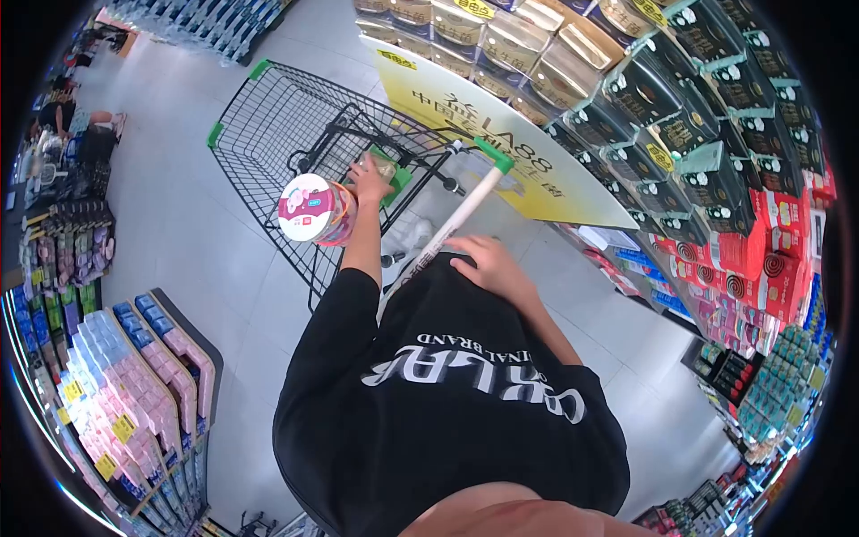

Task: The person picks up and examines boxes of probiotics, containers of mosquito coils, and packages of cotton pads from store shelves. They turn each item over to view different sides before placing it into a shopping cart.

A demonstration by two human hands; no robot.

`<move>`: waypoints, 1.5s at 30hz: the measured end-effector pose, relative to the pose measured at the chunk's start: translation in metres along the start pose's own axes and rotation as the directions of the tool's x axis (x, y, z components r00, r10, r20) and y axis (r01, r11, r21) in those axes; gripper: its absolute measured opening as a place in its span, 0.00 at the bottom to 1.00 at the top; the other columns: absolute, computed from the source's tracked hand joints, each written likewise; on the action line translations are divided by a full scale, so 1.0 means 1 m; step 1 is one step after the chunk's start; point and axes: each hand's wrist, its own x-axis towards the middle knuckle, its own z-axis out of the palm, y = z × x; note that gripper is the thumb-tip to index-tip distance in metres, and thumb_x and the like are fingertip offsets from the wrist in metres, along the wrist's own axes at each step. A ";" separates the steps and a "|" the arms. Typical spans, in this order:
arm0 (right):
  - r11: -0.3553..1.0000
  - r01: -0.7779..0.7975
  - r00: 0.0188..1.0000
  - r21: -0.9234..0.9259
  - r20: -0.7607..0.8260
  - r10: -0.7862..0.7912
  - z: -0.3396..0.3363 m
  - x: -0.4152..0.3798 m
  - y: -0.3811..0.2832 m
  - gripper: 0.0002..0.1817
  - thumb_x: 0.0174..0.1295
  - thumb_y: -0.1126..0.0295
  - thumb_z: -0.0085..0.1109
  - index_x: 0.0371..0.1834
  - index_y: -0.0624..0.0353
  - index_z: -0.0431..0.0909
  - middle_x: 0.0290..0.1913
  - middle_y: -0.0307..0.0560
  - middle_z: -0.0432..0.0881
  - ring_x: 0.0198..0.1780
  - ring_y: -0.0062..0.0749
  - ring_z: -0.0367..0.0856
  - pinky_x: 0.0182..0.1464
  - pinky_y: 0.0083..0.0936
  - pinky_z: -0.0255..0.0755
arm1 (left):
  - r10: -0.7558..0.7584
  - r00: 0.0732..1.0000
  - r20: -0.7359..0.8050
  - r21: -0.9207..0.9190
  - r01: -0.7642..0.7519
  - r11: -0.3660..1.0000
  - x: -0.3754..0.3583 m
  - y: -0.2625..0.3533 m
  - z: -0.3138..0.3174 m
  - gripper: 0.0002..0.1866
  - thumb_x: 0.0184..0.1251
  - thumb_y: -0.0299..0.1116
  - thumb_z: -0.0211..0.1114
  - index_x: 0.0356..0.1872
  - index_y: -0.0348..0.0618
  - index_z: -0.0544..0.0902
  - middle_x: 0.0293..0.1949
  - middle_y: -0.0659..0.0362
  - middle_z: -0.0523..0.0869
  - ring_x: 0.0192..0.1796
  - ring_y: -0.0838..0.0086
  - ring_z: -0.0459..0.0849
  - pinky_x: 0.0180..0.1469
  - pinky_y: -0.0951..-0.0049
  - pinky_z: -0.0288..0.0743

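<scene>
My left hand is in the rear part of a black wire shopping cart. Its fingers are curled on a small package with clear and beige parts, beside a green panel. The package's kind cannot be made out. Close to my left wrist stands a round tub with a white and magenta lid and colourful sides. My right hand is by the cart's pale handle bar, fingers apart and fingertips near or touching the bar.
At the upper right, stacked boxed goods rise behind a yellow and white sign board close to the cart. A display of pink and blue packs stands at the lower left. Grey tiled floor lies left of the cart.
</scene>
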 end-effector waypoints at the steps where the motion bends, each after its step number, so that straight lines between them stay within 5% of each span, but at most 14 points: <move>1: 1.000 -0.012 1.000 -0.009 -0.019 0.011 -0.002 0.000 -0.001 0.17 0.60 0.68 0.61 0.53 0.55 0.77 0.46 0.52 0.81 0.50 0.47 0.79 0.53 0.37 0.71 | 0.029 0.999 -0.038 0.097 -0.025 0.995 0.004 0.000 0.005 0.59 0.38 0.44 0.80 0.74 0.63 0.51 0.71 0.33 0.53 0.68 0.39 0.62 0.63 0.32 0.56; 5: 0.974 -0.224 0.972 0.040 -0.060 0.226 -0.015 -0.006 0.011 0.17 0.62 0.69 0.61 0.54 0.57 0.77 0.48 0.51 0.82 0.51 0.40 0.79 0.49 0.33 0.74 | 0.174 0.983 0.066 -0.030 -0.172 0.985 0.002 -0.004 -0.012 0.53 0.44 0.50 0.75 0.74 0.59 0.56 0.60 0.35 0.69 0.59 0.40 0.71 0.59 0.39 0.64; 8: 0.958 -0.231 0.957 0.169 -0.135 0.255 -0.028 -0.008 0.018 0.18 0.63 0.68 0.61 0.56 0.58 0.76 0.50 0.49 0.82 0.52 0.34 0.80 0.47 0.29 0.75 | 0.356 0.925 -0.133 -0.438 -0.377 0.816 0.002 -0.013 -0.021 0.51 0.43 0.51 0.75 0.72 0.56 0.62 0.51 0.36 0.75 0.56 0.43 0.74 0.59 0.49 0.68; 10: 0.948 -0.206 0.952 0.242 -0.173 0.251 -0.039 -0.002 0.024 0.21 0.64 0.68 0.61 0.60 0.59 0.74 0.51 0.46 0.82 0.49 0.31 0.81 0.47 0.26 0.74 | 0.329 0.905 -0.269 -0.398 -0.416 0.818 -0.029 0.008 -0.061 0.46 0.48 0.51 0.72 0.72 0.55 0.65 0.51 0.38 0.76 0.55 0.46 0.74 0.60 0.55 0.67; 16: 0.626 -0.078 0.856 0.776 -0.270 0.441 -0.077 0.065 -0.027 0.31 0.61 0.64 0.65 0.66 0.57 0.67 0.59 0.43 0.76 0.56 0.26 0.77 0.45 0.24 0.74 | 0.614 0.437 -0.658 -0.070 -0.846 0.528 -0.175 0.106 -0.170 0.43 0.50 0.45 0.73 0.70 0.47 0.68 0.58 0.38 0.71 0.59 0.47 0.70 0.62 0.50 0.62; 17: 0.733 -0.077 0.869 0.676 -0.315 0.382 -0.085 0.069 -0.031 0.31 0.59 0.64 0.67 0.65 0.57 0.69 0.58 0.45 0.77 0.56 0.27 0.77 0.48 0.25 0.74 | 0.647 0.356 -0.674 -0.118 -0.916 0.382 -0.194 0.119 -0.172 0.42 0.51 0.46 0.73 0.69 0.47 0.68 0.62 0.37 0.68 0.62 0.45 0.68 0.64 0.51 0.60; 23: 0.993 0.093 0.862 0.072 -0.505 -0.044 -0.173 0.085 -0.053 0.30 0.51 0.66 0.74 0.58 0.58 0.73 0.55 0.47 0.79 0.57 0.30 0.77 0.59 0.27 0.70 | 0.450 0.533 -0.717 -0.200 -0.775 0.600 -0.198 0.063 -0.191 0.37 0.58 0.38 0.68 0.67 0.34 0.65 0.66 0.40 0.68 0.70 0.48 0.61 0.71 0.53 0.52; 25: 0.994 0.084 0.784 0.074 -0.620 -0.020 -0.214 0.093 -0.077 0.28 0.52 0.65 0.74 0.57 0.59 0.75 0.55 0.49 0.79 0.54 0.30 0.79 0.56 0.27 0.73 | 0.224 0.574 -0.787 -0.186 -0.568 0.802 -0.162 0.000 -0.187 0.35 0.59 0.41 0.67 0.65 0.32 0.67 0.63 0.40 0.70 0.67 0.47 0.65 0.69 0.52 0.55; 26: 0.968 0.169 0.670 -0.184 -0.699 -0.250 -0.234 0.105 -0.068 0.28 0.53 0.64 0.73 0.57 0.59 0.76 0.54 0.50 0.80 0.53 0.33 0.81 0.55 0.29 0.74 | 0.120 0.562 -0.819 -0.174 -0.442 0.880 -0.146 -0.033 -0.182 0.35 0.59 0.44 0.67 0.63 0.31 0.69 0.60 0.39 0.72 0.64 0.46 0.67 0.67 0.51 0.57; 30: 0.843 0.024 0.372 -0.537 -0.779 -0.506 -0.283 0.153 -0.068 0.27 0.55 0.61 0.71 0.55 0.61 0.77 0.48 0.52 0.81 0.48 0.41 0.82 0.54 0.32 0.74 | -0.273 0.783 -0.559 -0.369 0.060 0.928 -0.117 -0.115 -0.150 0.34 0.60 0.42 0.69 0.61 0.29 0.69 0.57 0.38 0.75 0.60 0.49 0.73 0.63 0.56 0.66; 32: 0.824 -0.049 0.399 -0.565 -0.767 -0.503 -0.284 0.185 -0.026 0.26 0.56 0.58 0.68 0.55 0.58 0.77 0.51 0.55 0.78 0.53 0.48 0.79 0.56 0.37 0.72 | -0.276 0.883 -0.380 -0.664 -0.053 0.746 -0.087 -0.143 -0.113 0.36 0.59 0.43 0.70 0.62 0.28 0.67 0.56 0.40 0.76 0.58 0.54 0.76 0.60 0.60 0.69; 34: 0.899 -0.223 0.795 -0.377 -0.604 -0.056 -0.276 0.202 0.014 0.29 0.58 0.60 0.65 0.62 0.58 0.72 0.61 0.60 0.72 0.57 0.50 0.76 0.62 0.39 0.70 | -0.251 0.920 -0.300 -0.810 -0.107 0.577 -0.086 -0.154 -0.095 0.38 0.59 0.43 0.71 0.62 0.28 0.66 0.55 0.43 0.77 0.56 0.60 0.78 0.58 0.64 0.71; 40: 0.806 -0.226 0.650 -0.547 -0.701 -0.293 -0.220 0.179 -0.026 0.37 0.57 0.63 0.64 0.70 0.54 0.62 0.69 0.64 0.60 0.73 0.58 0.54 0.65 0.48 0.64 | -0.305 0.917 -0.257 -0.893 -0.105 0.438 -0.120 -0.166 -0.056 0.39 0.58 0.46 0.72 0.64 0.34 0.64 0.61 0.46 0.72 0.58 0.61 0.76 0.57 0.62 0.72; 45: 0.973 0.120 0.834 -0.197 -0.512 -0.206 -0.149 0.127 -0.022 0.29 0.60 0.67 0.62 0.66 0.57 0.66 0.54 0.56 0.76 0.55 0.44 0.77 0.59 0.37 0.70 | -0.164 0.969 0.183 -0.958 0.138 -0.252 -0.151 -0.154 -0.037 0.43 0.58 0.61 0.65 0.70 0.54 0.59 0.67 0.54 0.67 0.67 0.57 0.66 0.58 0.37 0.64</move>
